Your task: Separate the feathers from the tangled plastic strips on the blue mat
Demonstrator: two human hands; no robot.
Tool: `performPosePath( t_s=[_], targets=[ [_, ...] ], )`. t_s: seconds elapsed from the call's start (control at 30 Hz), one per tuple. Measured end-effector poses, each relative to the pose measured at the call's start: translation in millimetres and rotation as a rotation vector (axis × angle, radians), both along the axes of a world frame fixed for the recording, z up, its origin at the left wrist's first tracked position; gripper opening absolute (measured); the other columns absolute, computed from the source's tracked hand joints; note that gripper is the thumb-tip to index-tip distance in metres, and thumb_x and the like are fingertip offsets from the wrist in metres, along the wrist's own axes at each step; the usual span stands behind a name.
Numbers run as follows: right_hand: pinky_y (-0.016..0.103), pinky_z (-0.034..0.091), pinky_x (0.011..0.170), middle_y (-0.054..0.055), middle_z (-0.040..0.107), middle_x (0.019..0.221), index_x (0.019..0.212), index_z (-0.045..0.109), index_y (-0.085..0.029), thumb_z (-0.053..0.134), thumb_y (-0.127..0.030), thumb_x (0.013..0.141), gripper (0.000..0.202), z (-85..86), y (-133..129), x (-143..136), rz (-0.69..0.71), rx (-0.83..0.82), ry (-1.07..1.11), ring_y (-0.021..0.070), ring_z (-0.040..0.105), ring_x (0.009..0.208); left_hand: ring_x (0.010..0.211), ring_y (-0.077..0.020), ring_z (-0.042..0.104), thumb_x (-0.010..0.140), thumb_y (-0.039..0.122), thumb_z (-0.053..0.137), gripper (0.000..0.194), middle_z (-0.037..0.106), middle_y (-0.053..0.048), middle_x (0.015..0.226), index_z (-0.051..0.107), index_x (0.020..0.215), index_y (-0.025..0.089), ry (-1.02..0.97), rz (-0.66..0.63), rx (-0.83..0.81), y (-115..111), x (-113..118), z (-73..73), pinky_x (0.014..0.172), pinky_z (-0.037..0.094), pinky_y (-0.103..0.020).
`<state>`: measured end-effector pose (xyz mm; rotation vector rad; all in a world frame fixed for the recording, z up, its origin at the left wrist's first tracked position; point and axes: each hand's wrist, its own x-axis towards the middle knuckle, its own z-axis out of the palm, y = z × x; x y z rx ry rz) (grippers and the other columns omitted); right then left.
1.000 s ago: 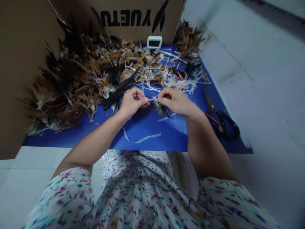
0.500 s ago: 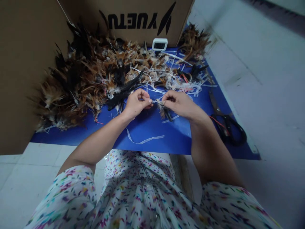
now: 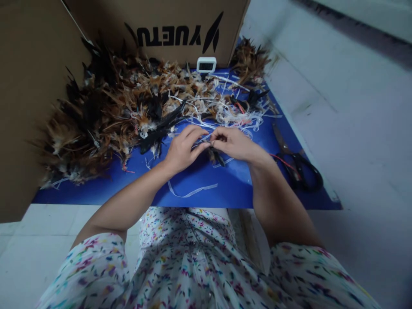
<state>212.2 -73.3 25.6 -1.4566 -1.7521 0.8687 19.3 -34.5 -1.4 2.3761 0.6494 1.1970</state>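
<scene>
Over the blue tabletop my hands meet, fingertip to fingertip. A small bunch of dark and brown feathers [image 3: 216, 158] hangs below the fingers of my right hand [image 3: 237, 146], which pinches its upper end. My left hand [image 3: 185, 150] is closed beside it, thumb tip against the top of the bunch. A thin white string seems to run between its fingers; the fingertips partly hide it. Just behind my hands lie a long black feather bunch [image 3: 165, 124] and a tangle of white plastic string [image 3: 236, 113].
A large heap of brown and black feathers [image 3: 119, 103] covers the back left. Cardboard walls [image 3: 174, 49] stand behind and left. A small white digital display [image 3: 206, 65] leans there. Black-handled scissors [image 3: 299, 169] lie at right. A loose white strip [image 3: 193, 192] lies in front.
My hands have come together; the pale strand stretched between them is now mostly covered. My left thumb has moved to the top of the feather bunch. The view has shifted slightly.
</scene>
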Motion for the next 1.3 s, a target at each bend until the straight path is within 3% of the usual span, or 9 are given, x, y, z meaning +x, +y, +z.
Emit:
performPosePath(
  t_s=[0.2, 0.33, 0.67, 0.8, 0.93, 1.0, 1.13, 1.3],
  targets=[
    [0.027, 0.037, 0.062, -0.003, 0.055, 0.063, 0.070, 0.058, -0.019, 0.055, -0.025, 0.067, 0.007, 0.0, -1, -1, 0.015, -0.017, -0.009, 0.0114, 0.046, 0.060, 0.090, -0.0172, 0.067, 0.097, 0.031, 0.056, 0.020, 0.071, -0.009, 0.097, 0.068, 0.104, 0.017, 0.189, -0.008, 0.190, 8, -1, -13.1, 0.079, 0.052, -0.029],
    [0.027, 0.038, 0.063, -0.002, 0.056, 0.064, 0.070, 0.059, -0.019, 0.054, -0.023, 0.067, 0.007, 3.1, -2, -2, 0.020, -0.034, -0.003, 0.0115, 0.047, 0.060, 0.082, -0.0152, 0.068, 0.098, 0.027, 0.053, 0.019, 0.073, -0.007, 0.091, 0.068, 0.101, 0.016, 0.189, 0.001, 0.272, 8, -1, -16.0, 0.074, 0.051, -0.026],
    [0.028, 0.041, 0.064, -0.002, 0.058, 0.067, 0.073, 0.060, -0.018, 0.058, -0.020, 0.071, 0.003, 4.5, -3, -1, 0.018, 0.009, 0.032, 0.0116, 0.050, 0.063, 0.078, -0.0140, 0.068, 0.095, 0.022, 0.058, 0.014, 0.074, -0.005, 0.085, 0.070, 0.094, 0.017, 0.163, -0.019, 0.199, 10, -2, -12.5, 0.072, 0.050, -0.024],
    [0.028, 0.044, 0.064, -0.001, 0.060, 0.071, 0.078, 0.060, -0.019, 0.061, -0.024, 0.078, 0.005, 2.6, 2, 4, -0.195, 0.187, 0.123, 0.0121, 0.054, 0.065, 0.075, -0.0127, 0.067, 0.087, 0.020, 0.068, 0.005, 0.074, -0.002, 0.079, 0.071, 0.084, 0.017, 0.018, 0.028, -0.046, 14, -3, -3.5, 0.071, 0.049, -0.023],
    [0.029, 0.047, 0.064, 0.000, 0.060, 0.075, 0.084, 0.059, -0.022, 0.059, -0.032, 0.087, 0.011, -3.8, 12, 17, -0.520, 0.421, 0.182, 0.0128, 0.057, 0.068, 0.061, -0.0104, 0.065, 0.082, 0.028, 0.074, 0.012, 0.069, 0.002, 0.067, 0.068, 0.080, 0.018, -0.274, 0.086, -0.530, 23, -4, 0.9, 0.063, 0.051, -0.021],
    [0.030, 0.047, 0.064, 0.000, 0.060, 0.075, 0.084, 0.059, -0.023, 0.059, -0.034, 0.089, 0.012, -6.9, 16, 22, -0.605, 0.469, 0.207, 0.0128, 0.058, 0.067, 0.060, -0.0102, 0.066, 0.078, 0.030, 0.078, 0.018, 0.068, 0.002, 0.065, 0.066, 0.080, 0.018, -0.443, 0.069, -0.758, 27, -5, 1.9, 0.062, 0.053, -0.021],
    [0.030, 0.048, 0.063, -0.001, 0.060, 0.072, 0.081, 0.058, -0.023, 0.062, -0.033, 0.088, 0.012, -8.8, 17, 21, -0.617, 0.455, 0.246, 0.0126, 0.057, 0.064, 0.063, -0.0102, 0.069, 0.075, 0.022, 0.081, 0.020, 0.069, 0.004, 0.067, 0.062, 0.081, 0.018, -0.667, 0.002, -1.098, 28, -5, 6.1, 0.069, 0.059, -0.024],
    [0.029, 0.045, 0.059, -0.002, 0.059, 0.068, 0.076, 0.058, -0.022, 0.065, -0.027, 0.082, 0.011, -6.5, 15, 10, -0.576, 0.378, 0.279, 0.0119, 0.053, 0.060, 0.065, -0.0088, 0.070, 0.088, 0.008, 0.064, 0.011, 0.071, 0.002, 0.070, 0.059, 0.083, 0.017, -0.798, -0.028, -1.314, 23, -4, 14.7, 0.074, 0.061, -0.025]
  ],
)
